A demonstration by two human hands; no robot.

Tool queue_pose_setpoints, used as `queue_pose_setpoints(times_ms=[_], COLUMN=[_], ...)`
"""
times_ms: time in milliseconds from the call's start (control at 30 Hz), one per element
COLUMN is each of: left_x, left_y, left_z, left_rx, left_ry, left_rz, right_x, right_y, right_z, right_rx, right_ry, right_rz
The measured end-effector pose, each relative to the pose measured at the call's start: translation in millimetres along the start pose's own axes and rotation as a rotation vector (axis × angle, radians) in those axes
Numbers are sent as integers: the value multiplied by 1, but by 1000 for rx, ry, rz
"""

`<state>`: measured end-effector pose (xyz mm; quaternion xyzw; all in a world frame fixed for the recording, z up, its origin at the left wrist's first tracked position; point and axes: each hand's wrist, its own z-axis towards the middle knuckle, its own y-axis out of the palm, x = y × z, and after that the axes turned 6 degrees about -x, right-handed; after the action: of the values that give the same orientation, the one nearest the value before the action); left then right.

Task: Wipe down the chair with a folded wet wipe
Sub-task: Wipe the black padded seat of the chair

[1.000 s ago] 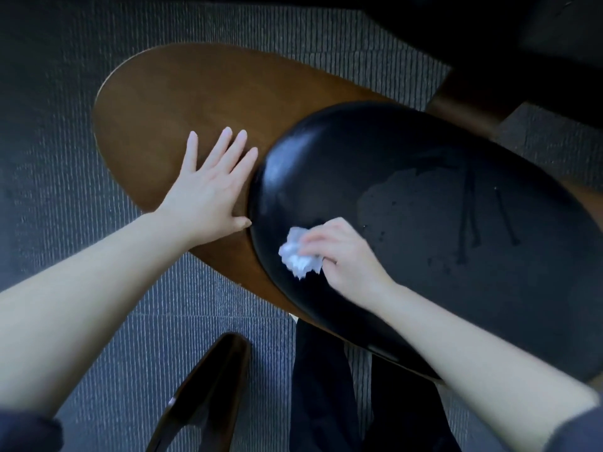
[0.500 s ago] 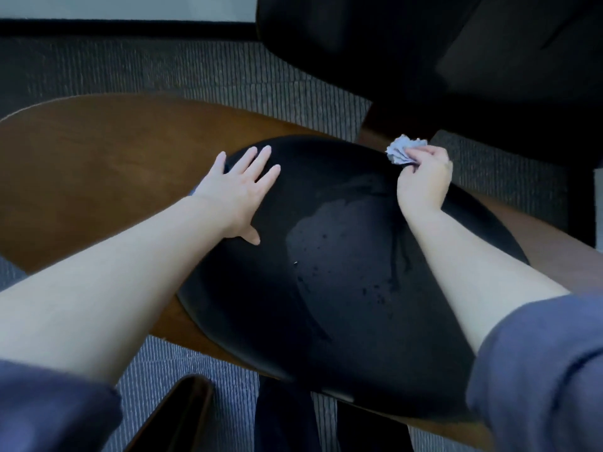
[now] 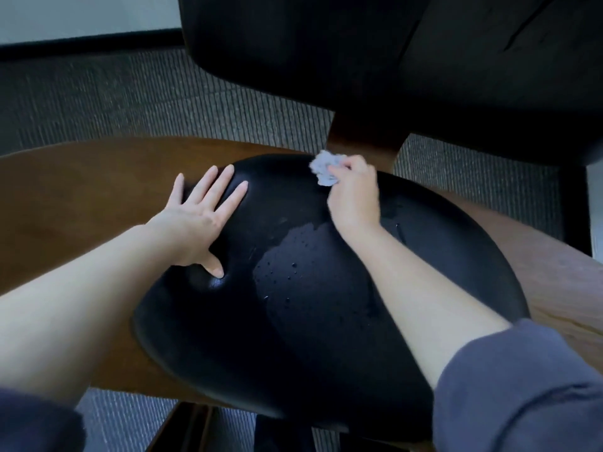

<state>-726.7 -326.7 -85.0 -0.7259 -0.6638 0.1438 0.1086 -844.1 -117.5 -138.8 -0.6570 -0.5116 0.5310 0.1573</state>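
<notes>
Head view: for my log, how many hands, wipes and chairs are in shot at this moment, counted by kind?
Bare hands: 2 (left hand, right hand)
Crumpled white wet wipe: 1
Brown wooden chair with black padded seat: 1
Total: 4

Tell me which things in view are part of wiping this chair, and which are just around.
In the job: wet wipe, right hand gripping it, left hand flat on black seat pad, wooden seat shell, backrest.
Just around: carpet, skirting board.
</notes>
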Motion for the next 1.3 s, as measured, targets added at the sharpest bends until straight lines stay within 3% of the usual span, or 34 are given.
queue_pose_setpoints(times_ms=[100,200,400,500,600,733,1000,1200,1300], left_x=[5,8,11,11,11,11,12,10,10], left_y=[-8,-13,-17,-19,-21,-21,-18,-20,-20], left_z=[1,3,7,7,8,9,11,9,9], left_rx=[-72,-138,-205,-230,-251,-264,-279,-282,-281], left_ry=[-41,-78,-124,-136,-141,-148,-144,-125,-114], left_rz=[4,9,14,12,9,7,10,-13,-20], right_x=[54,50,-18,18,73,80,-15,57,38], right_y=[-40,-41,13,-21,-65,-70,10,-41,-32], right_z=[8,14,27,24,18,27,66,51,52], right_rx=[124,171,-71,-38,67,9,-212,-103,-105], right_ry=[272,443,144,209,433,585,163,351,387], right_rz=[1,71,105,-21,-161,-277,-209,-329,-313])
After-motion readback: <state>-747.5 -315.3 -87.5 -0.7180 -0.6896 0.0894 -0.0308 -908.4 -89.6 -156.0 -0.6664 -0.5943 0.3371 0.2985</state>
